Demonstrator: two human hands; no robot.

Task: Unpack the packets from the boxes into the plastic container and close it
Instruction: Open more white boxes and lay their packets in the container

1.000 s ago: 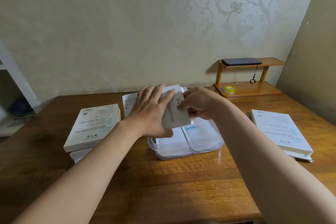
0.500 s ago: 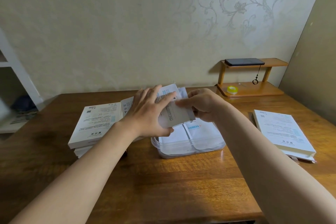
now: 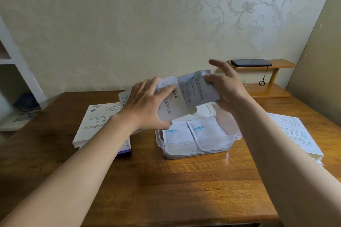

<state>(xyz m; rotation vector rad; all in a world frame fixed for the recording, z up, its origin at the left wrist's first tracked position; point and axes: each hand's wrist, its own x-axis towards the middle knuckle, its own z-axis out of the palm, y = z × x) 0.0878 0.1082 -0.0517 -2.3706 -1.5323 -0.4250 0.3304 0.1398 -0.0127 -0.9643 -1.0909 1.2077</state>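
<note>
Over the clear plastic container my left hand grips a white printed box, tilted with its open end to the right. Out of that end stick grey-white packets, and my right hand pinches their far edge with the thumb in front, the index finger raised. Two white packets with blue labels lie flat side by side in the container. The container's white lid lies just behind it, partly hidden by the box.
A stack of white boxes sits on the wooden table left of the container, with a dark item under it. More flat white boxes lie at the right. A small wooden shelf with a phone stands at the back right.
Both hands have lifted the box higher above the container. My right hand has drawn the packets partway out of the box, up and to the right.
</note>
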